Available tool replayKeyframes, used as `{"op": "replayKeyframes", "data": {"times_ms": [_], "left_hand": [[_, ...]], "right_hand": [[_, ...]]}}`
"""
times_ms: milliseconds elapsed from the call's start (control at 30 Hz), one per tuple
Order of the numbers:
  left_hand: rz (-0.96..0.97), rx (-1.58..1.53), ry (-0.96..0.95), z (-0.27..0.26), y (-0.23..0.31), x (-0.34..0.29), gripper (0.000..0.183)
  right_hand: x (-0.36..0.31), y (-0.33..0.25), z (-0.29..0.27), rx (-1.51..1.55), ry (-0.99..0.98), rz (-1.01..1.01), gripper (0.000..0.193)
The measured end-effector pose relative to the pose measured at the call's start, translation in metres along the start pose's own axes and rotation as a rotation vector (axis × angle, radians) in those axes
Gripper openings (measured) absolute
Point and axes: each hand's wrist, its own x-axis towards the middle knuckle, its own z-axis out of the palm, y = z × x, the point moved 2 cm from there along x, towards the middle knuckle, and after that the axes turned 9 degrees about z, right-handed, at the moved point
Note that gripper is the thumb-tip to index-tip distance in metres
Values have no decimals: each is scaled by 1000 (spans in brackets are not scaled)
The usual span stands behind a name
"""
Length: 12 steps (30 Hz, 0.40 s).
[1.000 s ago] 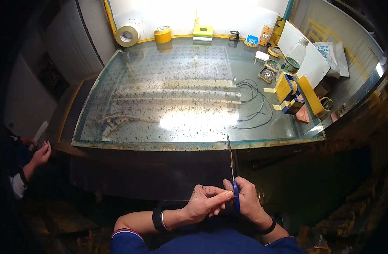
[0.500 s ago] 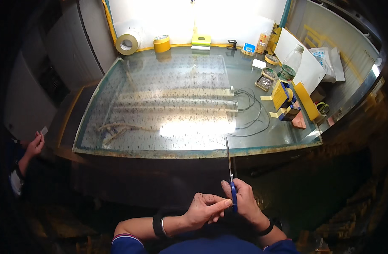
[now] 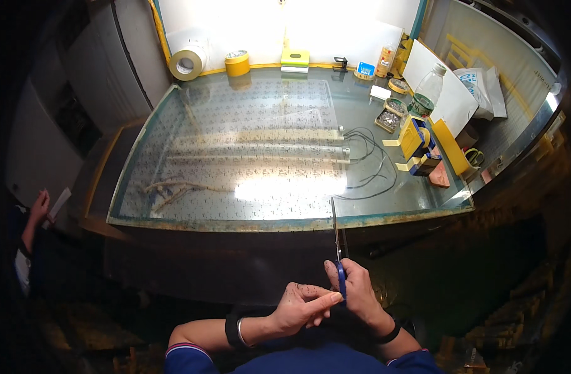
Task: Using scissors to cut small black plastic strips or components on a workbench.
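Observation:
My right hand [image 3: 360,293] is closed round the blue handle [image 3: 342,277] of a pair of scissors. The slim metal blades [image 3: 336,227] point away from me, their tip reaching the table's front edge. Thumb and fingers of my left hand [image 3: 304,306] are pinched together at the handle's lower end; anything small between them is hidden. Dark specks mark the fingers of both hands. Beyond them stands a glass-topped table [image 3: 402,219], on which lies a clear sheet with small dark marks [image 3: 235,112].
Tube lamps [image 3: 285,153] and black wires [image 3: 385,163] show through the glass. At right stand tape dispensers [image 3: 415,138], a plastic bottle [image 3: 427,93] and a tin of small pieces [image 3: 388,119]. Tape rolls [image 3: 237,63] line the back. A co-worker's hands [image 3: 41,209] hold a pale strip.
The scissors and my right hand have shifted slightly up and to the left. At far left the co-worker's hands have moved, and more of the pale strip shows.

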Motion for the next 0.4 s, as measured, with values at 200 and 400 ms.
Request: {"op": "replayKeyframes", "data": {"times_ms": [200, 400], "left_hand": [[-16, 47, 14, 8, 1, 2, 20], [-50, 57, 52, -2, 6, -5, 20]], "right_hand": [[-1, 2, -5, 1, 47, 23, 37], [4, 2, 17, -74, 183, -211, 38]]}}
